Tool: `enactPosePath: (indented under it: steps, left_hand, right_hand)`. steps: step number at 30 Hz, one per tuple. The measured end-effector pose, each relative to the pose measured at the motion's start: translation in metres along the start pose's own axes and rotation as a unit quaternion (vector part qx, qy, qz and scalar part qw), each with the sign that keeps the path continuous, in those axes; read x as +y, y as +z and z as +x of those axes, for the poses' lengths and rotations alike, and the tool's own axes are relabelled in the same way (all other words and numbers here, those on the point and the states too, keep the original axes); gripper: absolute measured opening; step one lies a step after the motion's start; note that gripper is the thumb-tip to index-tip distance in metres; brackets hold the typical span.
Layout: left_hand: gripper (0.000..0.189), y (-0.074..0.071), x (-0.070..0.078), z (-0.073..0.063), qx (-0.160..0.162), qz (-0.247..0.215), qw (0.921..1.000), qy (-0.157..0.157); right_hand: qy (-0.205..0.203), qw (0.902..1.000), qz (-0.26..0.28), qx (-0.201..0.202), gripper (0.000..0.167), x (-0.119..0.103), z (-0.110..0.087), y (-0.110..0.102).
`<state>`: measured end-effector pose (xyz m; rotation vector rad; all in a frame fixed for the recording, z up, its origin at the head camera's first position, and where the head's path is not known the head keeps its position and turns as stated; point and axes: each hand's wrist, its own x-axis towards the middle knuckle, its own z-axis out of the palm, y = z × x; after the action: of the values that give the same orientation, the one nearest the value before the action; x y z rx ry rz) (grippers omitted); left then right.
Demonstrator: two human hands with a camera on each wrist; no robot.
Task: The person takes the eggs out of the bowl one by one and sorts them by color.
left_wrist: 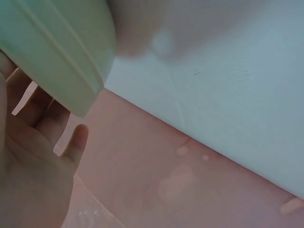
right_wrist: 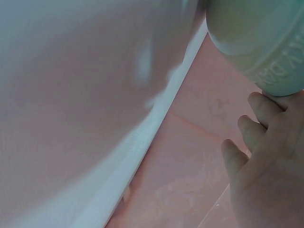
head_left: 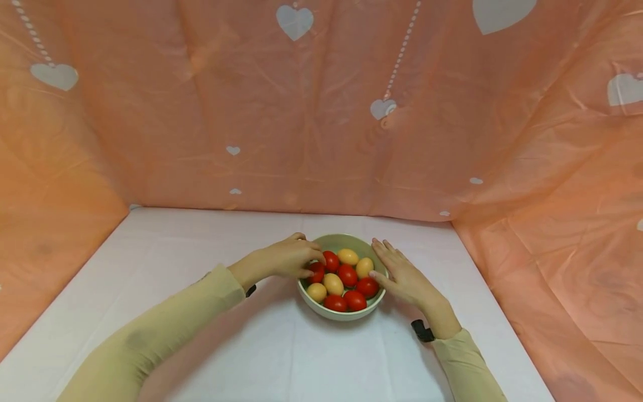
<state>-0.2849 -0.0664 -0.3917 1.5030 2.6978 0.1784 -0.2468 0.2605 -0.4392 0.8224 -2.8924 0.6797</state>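
Observation:
A pale green bowl (head_left: 341, 316) holds several red and yellow egg-shaped things. My left hand (head_left: 293, 258) reaches over its left rim. The thumb and forefinger lie on either side of a red egg-shaped thing (head_left: 316, 272) and seem to pinch it. In the left wrist view the bowl's outer wall (left_wrist: 61, 52) hides those fingertips; the little finger stands apart from the rim. Against the right rim rests my right hand (head_left: 404, 279), fingers extended along the outside, thumb over the edge near a red egg-shaped thing (head_left: 368, 287). Raised lettering shows on the bowl (right_wrist: 280, 61).
The bowl stands on a white-covered table (head_left: 241, 357), toward its far side. Orange cloth (head_left: 311, 156) with white hearts hangs behind the table and along both sides.

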Motion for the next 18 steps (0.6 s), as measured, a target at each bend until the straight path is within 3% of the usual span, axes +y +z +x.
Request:
enactPosePath:
  steps: [9, 18]
  left_hand:
    - [0.037, -0.002, 0.001, 0.011, -0.05, -0.022, 0.9981, -0.029]
    - [0.038, -0.002, 0.002, 0.016, -0.069, -0.035, 0.996, -0.045]
  right_hand:
    - [-0.003, 1.0, -0.004, 0.001, 0.076, -0.002, 0.0, -0.001]
    - [-0.001, 1.0, -0.003, 0.0, 0.075, -0.003, -0.001, -0.002]
